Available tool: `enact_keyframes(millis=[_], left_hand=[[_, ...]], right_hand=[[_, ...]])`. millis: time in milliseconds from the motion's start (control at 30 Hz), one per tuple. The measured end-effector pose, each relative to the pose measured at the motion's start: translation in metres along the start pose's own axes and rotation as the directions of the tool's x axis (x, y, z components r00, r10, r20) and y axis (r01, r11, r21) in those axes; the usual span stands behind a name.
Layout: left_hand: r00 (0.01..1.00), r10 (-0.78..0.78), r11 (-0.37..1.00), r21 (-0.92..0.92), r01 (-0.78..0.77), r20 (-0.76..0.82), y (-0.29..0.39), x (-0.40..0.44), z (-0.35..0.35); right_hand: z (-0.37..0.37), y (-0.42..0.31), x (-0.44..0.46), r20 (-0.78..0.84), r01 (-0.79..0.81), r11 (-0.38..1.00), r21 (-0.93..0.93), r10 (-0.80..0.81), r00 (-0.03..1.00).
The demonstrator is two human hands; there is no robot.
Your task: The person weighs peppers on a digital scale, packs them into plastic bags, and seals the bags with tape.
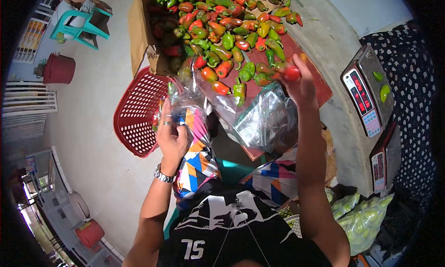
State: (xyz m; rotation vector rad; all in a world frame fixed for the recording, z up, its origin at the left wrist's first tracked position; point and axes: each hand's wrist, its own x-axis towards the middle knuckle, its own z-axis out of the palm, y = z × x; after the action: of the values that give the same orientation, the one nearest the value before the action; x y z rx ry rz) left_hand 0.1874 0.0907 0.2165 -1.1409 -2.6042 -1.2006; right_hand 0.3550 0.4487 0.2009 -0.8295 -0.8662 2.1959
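My right hand (303,83) is raised over the right side of the red tabletop (320,83), its fingers closed round a red pepper (291,73). Lower left, my left hand (172,137) is at a clear plastic bag (189,93), with fingers curled against its edge; the exact grip is partly hidden. Loose red, orange and green peppers (225,68) cover the table in front of me. A stack of folded clear plastic bags (266,118) lies at the table's near edge, below my right hand.
A red perforated basket (134,114) stands left of my left hand, beside a cardboard box wall (139,30). Two digital scales (364,93) (384,162) sit at the right; the upper one bears two green peppers (384,93). Filled plastic bags (368,220) lie lower right.
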Motion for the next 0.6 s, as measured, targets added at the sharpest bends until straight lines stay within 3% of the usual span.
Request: enact_keyframes(millis=[67,167,267,300,333,400,433,467,500,533,600], left_hand=[[1.000,-0.030,0.999,-0.023,0.030,-0.005,0.007,0.003,-0.001],[0.999,-0.045,0.998,-0.051,0.044,-0.012,0.006,0.003,0.001],[1.000,-0.020,1.000,-0.007,0.020,-0.016,0.001,0.002,0.000],[1.000,-0.003,1.000,0.012,0.003,-0.017,-0.001,0.001,0.000],[1.000,-0.027,1.000,-0.008,0.027,-0.011,0.000,0.000,0.000],[0.998,-0.069,0.996,-0.048,0.069,-0.001,0.003,0.002,-0.001],[1.000,-0.018,1.000,-0.016,0.018,-0.018,0.000,0.002,-0.001],[0.999,-0.030,0.999,-0.019,0.029,-0.016,0.000,0.001,-0.002],[0.999,-0.041,0.999,-0.024,0.041,-0.014,0.001,0.001,-0.002],[0.999,-0.052,0.998,-0.029,0.052,-0.014,0.001,0.001,-0.002],[0.999,-0.047,0.998,-0.030,0.046,-0.029,-0.003,0.001,-0.003]], right_hand=[[-0.023,-0.017,0.000,-0.014,0.134,0.991,0.012,-0.134,0.991],[-0.046,-0.035,0.003,-0.116,0.187,0.975,0.120,-0.174,0.978],[-0.040,-0.040,-0.001,-0.171,0.123,0.992,-0.001,-0.121,0.978],[-0.036,-0.027,0.002,-0.087,0.209,0.959,-0.191,-0.229,0.970],[-0.035,-0.014,0.003,-0.045,0.152,0.921,-0.358,-0.179,0.983],[-0.032,0.013,0.008,0.014,0.059,0.752,-0.657,-0.066,0.998],[-0.034,0.042,0.014,0.221,0.314,0.528,-0.789,-0.233,0.947],[-0.029,0.067,0.018,0.446,0.530,0.237,-0.815,-0.328,0.833],[-0.003,0.073,0.008,0.292,0.313,0.196,-0.929,-0.131,0.947],[0.025,0.076,-0.007,0.098,0.092,0.106,-0.990,0.056,0.994],[0.053,0.091,-0.027,0.077,0.076,-0.041,-0.996,-0.024,0.997]])
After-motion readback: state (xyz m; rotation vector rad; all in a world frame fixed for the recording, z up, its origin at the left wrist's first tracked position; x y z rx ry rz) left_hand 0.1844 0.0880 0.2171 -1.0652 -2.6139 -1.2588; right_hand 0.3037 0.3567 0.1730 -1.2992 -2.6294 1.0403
